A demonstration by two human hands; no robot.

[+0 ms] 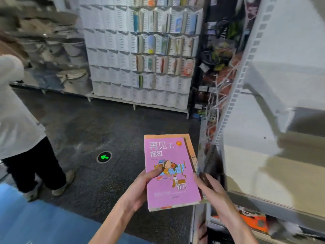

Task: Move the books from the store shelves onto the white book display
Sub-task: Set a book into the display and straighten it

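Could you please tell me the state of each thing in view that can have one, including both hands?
Pink book: closed, face up, top of a small stack held by both hands.
Left hand: grips the stack's left edge, thumb on the cover.
Right hand: holds the stack's right edge; blurred.
White book display: partly filled; books in the right pockets, left pockets empty.
Store shelf: upper levels look bare.

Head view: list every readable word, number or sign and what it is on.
"再见了, 拖拉": title on the pink book.
Green arrow, no words: floor marker.
Small print low on the pink book's cover: too blurred to read.
Book covers in the white display: too blurred to read.
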